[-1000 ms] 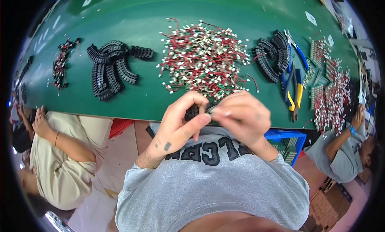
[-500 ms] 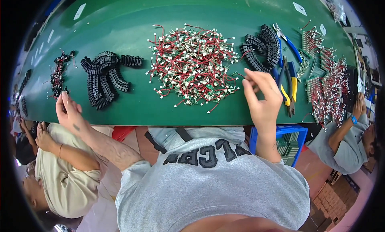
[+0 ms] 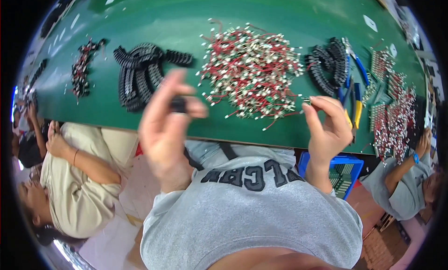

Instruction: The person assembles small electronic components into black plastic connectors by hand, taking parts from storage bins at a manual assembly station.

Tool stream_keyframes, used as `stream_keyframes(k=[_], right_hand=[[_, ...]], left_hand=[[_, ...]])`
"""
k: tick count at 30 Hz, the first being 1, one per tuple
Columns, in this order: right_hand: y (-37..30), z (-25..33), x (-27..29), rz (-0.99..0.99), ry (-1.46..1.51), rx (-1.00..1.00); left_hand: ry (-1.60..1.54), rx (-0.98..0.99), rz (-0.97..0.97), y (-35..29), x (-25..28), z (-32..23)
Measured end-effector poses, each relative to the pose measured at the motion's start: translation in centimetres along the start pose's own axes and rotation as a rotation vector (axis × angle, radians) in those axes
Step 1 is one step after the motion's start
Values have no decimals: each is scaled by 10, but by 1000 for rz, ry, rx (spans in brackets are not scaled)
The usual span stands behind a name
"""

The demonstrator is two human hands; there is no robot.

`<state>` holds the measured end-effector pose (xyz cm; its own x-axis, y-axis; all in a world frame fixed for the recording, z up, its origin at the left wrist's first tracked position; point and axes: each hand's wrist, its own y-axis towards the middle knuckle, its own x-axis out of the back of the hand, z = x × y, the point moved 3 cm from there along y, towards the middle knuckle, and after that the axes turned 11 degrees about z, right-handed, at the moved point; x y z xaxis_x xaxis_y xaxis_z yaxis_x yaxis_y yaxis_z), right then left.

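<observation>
My left hand (image 3: 163,125), smeared by motion, is raised in front of the black plastic strips (image 3: 133,79) with a small black plastic part (image 3: 178,104) between its fingers. A pinch of thumb and forefinger on my right hand (image 3: 330,128) grips a small circuit board (image 3: 306,100) with a white connector and a red wire. That hand is near the lower right of a big heap of small boards with red wires (image 3: 252,74). Beyond it lie more black strips (image 3: 322,67), curled together.
Blue-handled cutters (image 3: 358,67) and yellow-and-blue pliers (image 3: 358,109) lie right of my right hand, beside wired boards (image 3: 392,116). Assembled black pieces with wires (image 3: 81,72) lie far left. A blue crate (image 3: 357,169) stands below the table edge. A person (image 3: 84,172) sits left, another (image 3: 396,186) right.
My left hand has moved right from the assembled pieces at the far left and now carries a black part. The view has shifted; my right hand still pinches, now with a board visible.
</observation>
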<state>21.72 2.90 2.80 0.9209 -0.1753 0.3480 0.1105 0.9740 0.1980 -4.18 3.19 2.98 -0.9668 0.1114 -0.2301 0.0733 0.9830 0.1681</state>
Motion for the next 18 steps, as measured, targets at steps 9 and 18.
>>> stream_keyframes(k=[9,18], right_hand=[[-2,32,-33,407,56,358],[2,22,-31,400,196,137]], left_hand=[[-411,65,178,-12,-50,51],[-220,74,190,-9,-51,44]])
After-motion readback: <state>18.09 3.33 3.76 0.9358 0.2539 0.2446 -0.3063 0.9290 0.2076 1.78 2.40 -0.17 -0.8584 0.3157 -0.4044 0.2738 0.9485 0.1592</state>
